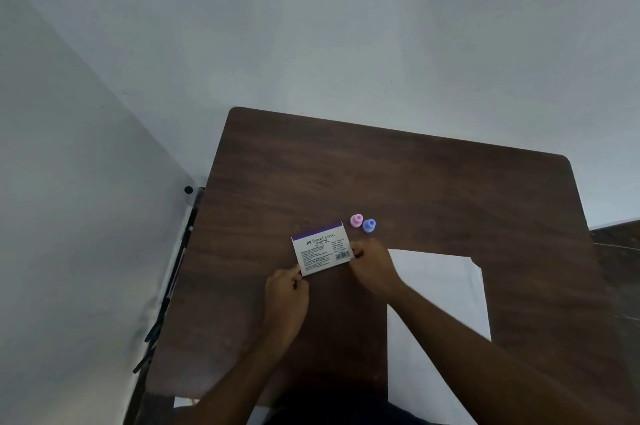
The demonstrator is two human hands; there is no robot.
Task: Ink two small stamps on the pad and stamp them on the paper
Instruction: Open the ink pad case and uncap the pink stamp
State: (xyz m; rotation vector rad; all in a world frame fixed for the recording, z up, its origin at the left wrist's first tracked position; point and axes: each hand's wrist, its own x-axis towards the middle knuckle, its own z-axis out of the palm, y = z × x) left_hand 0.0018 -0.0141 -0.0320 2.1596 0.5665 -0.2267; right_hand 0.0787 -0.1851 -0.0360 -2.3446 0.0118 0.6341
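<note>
Both hands pinched the closed stamp pad box (321, 249), left hand (288, 289) at its near-left corner, right hand (372, 265) at its right end; the pink stamp (356, 220) and blue stamp (369, 225) stood just beyond, paper (446, 289) right.

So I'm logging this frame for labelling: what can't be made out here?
Head view only:
- White-and-purple stamp pad box: small print too tiny; whether it holds the pad is hidden.
- Pink and blue small plastic stamps: designs face down.
- White paper sheet: right forearm covers part, bottom edge cuts it off.
- Left hand and right hand: fingers partly hidden at the box ends.
</note>
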